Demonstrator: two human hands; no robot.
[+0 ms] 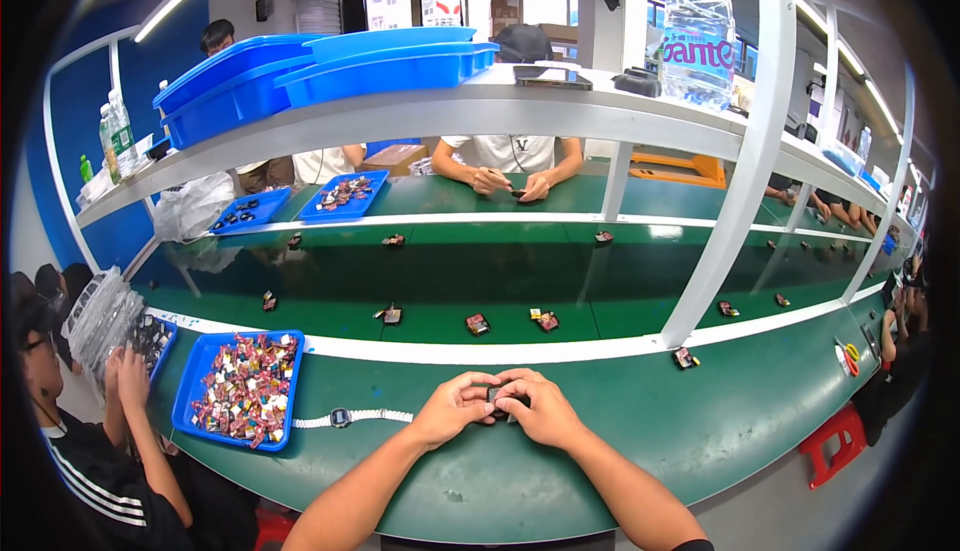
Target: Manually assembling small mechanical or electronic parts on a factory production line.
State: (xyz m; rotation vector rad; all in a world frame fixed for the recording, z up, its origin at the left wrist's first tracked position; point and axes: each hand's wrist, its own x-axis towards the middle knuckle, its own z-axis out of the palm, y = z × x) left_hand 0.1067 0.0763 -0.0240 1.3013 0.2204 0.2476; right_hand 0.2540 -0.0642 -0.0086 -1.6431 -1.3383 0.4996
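Observation:
My left hand (456, 410) and my right hand (541, 409) meet over the green tabletop, both closed around a small black piece (494, 393). Fingers cover most of the piece, so its exact kind cannot be made out. Left of my hands, a wristwatch with a pale link band (340, 418) lies stretched out on the table. Beyond it stands a blue tray (298, 376) heaped with small red, white and yellow parts (240, 391).
Small dark-and-red assemblies (477, 324) lie spread along the green conveyor (430, 291). A white shelf post (715, 201) rises ahead right; the shelf holds blue trays (380, 66) and a large water bottle (697, 41). Co-workers sit left and opposite. Orange-handled scissors (852, 356) lie far right.

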